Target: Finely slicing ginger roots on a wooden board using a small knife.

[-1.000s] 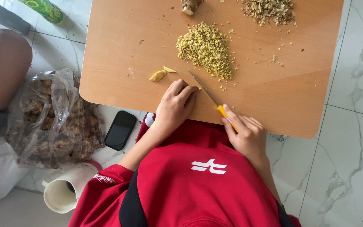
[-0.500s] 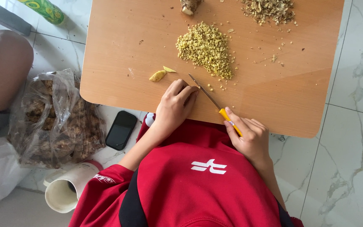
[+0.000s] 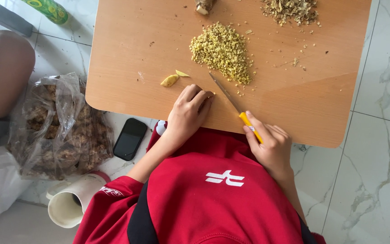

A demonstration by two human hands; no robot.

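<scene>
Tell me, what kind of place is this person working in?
Probably a home, with food prepared on a low wooden table over a marble-tiled floor. The right hand holds a yellow-handled knife beside a heap of chopped yellow bits; a phone lies on the floor.

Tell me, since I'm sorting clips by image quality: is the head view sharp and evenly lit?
Head view: soft daylight, even, with no harsh glare on the wooden table; knife and both hands sharp; only faint shadows under the left hand.

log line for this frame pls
left hand pinning small piece on wooden board | right hand holding yellow-handled knife | chopped ginger pile beyond blade
</scene>
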